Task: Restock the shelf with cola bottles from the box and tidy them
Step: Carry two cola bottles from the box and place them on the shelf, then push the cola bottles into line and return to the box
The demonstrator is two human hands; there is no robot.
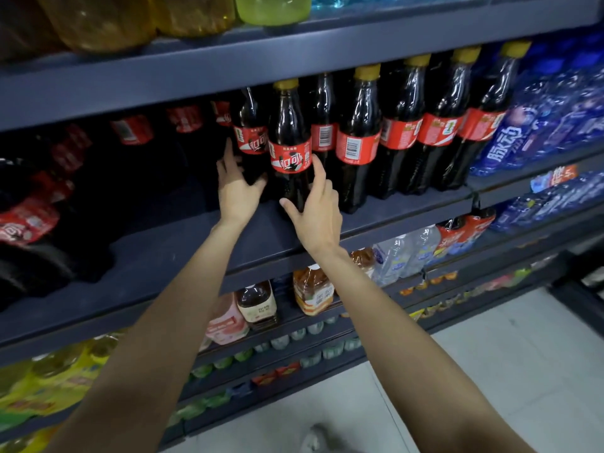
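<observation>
At centre frame a cola bottle (290,142) stands upright on the dark shelf (183,243), leftmost in a row of cola bottles (421,125). It is flanked by the left hand (237,188) and the right hand (315,210), each grip spread apart, fingertips touching bottles.

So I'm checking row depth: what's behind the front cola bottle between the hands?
Behind the front cola bottle, two more cola bottles show, one back-left by the left hand, one back-right above the right hand. Anything directly behind is covered.
</observation>
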